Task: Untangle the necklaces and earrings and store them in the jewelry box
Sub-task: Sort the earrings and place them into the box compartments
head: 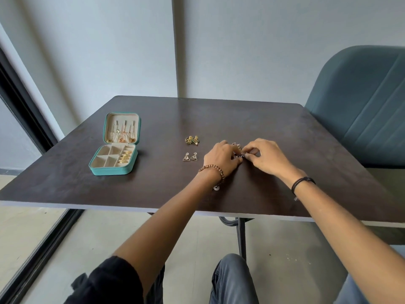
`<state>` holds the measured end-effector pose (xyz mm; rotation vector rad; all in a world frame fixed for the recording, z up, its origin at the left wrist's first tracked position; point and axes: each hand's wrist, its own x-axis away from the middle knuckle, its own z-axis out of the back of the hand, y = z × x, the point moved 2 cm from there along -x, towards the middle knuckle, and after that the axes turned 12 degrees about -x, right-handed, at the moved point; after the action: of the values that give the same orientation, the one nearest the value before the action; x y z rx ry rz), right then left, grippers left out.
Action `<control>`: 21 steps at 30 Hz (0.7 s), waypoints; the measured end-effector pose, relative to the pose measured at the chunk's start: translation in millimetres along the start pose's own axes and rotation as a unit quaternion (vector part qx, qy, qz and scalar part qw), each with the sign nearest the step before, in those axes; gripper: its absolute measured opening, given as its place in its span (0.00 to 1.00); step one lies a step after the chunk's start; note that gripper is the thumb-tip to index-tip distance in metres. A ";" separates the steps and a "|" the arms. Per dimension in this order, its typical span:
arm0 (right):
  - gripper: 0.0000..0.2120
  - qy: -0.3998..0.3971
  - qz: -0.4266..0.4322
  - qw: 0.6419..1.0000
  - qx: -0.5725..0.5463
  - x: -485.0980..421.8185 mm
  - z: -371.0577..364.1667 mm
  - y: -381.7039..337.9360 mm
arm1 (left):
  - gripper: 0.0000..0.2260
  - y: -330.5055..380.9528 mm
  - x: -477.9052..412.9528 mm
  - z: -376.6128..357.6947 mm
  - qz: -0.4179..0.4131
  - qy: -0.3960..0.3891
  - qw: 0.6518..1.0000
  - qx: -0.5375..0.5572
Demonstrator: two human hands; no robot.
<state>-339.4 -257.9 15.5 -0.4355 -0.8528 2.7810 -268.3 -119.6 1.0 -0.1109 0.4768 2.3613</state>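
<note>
Dark bench (153,183) | our left hand (221,160) and right hand (266,157) both pinch the tangled earrings (238,151) right between them | triangle earrings (190,157) just left | jewelry box (114,171) open, far left

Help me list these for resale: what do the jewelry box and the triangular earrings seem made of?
Jewelry box: teal shell, matte and smooth, probably faux leather or a similar fabric; the cream lining looks velvety. Triangular earrings: thin, shiny, silvery metal frames, each with a clear stone on top, glass or crystal; I cannot tell which.
</note>
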 end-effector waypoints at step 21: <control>0.06 0.032 -0.062 0.996 -0.052 6.5 9.2 12.0 | 0.08 -22.7 16.8 10.3 0.067 0.017 0.980 0.184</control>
<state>-349.8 -270.7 14.4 -0.4700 -0.9788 2.6049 -265.0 -89.8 0.0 0.0545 0.9546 2.3599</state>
